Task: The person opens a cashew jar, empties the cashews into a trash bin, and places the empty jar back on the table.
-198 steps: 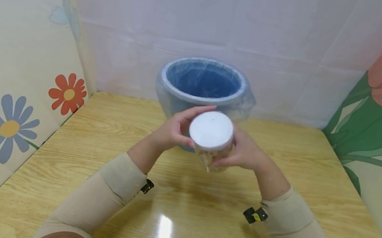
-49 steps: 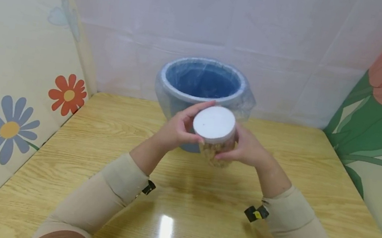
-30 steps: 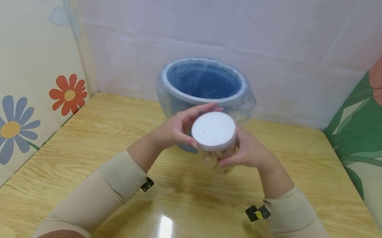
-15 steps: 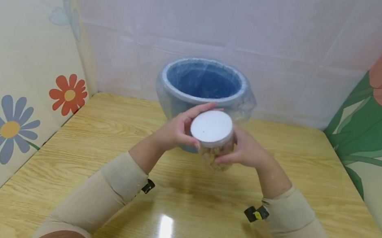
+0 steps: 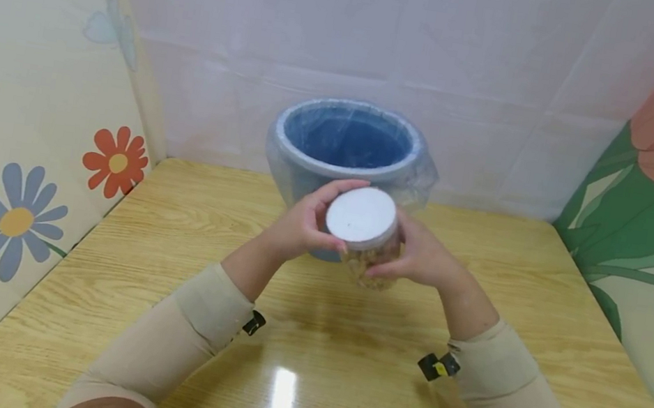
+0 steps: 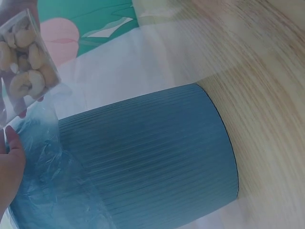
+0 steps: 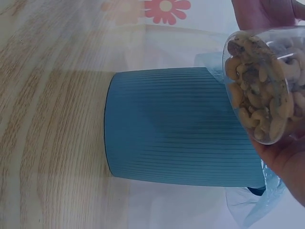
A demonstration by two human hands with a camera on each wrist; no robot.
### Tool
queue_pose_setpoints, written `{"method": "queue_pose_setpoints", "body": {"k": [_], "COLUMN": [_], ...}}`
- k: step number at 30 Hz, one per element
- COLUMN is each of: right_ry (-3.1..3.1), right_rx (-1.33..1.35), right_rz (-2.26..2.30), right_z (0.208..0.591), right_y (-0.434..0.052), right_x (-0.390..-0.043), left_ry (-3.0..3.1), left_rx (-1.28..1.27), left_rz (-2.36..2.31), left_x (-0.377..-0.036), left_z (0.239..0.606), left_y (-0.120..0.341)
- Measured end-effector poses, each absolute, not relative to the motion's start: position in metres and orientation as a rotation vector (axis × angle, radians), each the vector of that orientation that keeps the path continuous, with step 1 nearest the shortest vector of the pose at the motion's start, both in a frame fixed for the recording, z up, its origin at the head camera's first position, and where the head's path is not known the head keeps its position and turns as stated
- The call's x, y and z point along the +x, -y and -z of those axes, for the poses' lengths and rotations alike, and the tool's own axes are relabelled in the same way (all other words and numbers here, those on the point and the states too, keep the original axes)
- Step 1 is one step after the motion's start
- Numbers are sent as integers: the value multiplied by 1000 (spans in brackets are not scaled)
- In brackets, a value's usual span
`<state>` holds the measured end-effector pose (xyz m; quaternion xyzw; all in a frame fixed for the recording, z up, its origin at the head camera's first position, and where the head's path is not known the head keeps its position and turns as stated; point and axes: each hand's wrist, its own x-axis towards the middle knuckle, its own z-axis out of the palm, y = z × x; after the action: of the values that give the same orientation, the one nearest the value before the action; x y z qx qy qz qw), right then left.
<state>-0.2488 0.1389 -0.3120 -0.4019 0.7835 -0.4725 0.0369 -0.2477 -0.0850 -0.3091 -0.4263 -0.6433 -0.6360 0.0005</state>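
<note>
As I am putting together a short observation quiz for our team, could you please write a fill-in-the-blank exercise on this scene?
1. The lid on the jar is ____ in colour.
2. The jar, held by the left hand and the right hand, contains pale, curved ____ nuts.
3. The ribbed bin, with a plastic bag over its rim, is ____ in colour.

Missing words: white; cashew; blue.
</note>
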Motion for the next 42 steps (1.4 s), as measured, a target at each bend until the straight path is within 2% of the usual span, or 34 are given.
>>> {"method": "queue_pose_setpoints", "body": {"k": [42], "right_ry": [-2462], "right_rx": [-1189], "right_rz": [1443], "right_z": [312], "right_y": [-141], "right_x": [-245], "left_ry": [1926], "left_rx": [-1288], "left_rz": [1940], "left_x": [-240], "left_z": [307], "left_y": [99]}}
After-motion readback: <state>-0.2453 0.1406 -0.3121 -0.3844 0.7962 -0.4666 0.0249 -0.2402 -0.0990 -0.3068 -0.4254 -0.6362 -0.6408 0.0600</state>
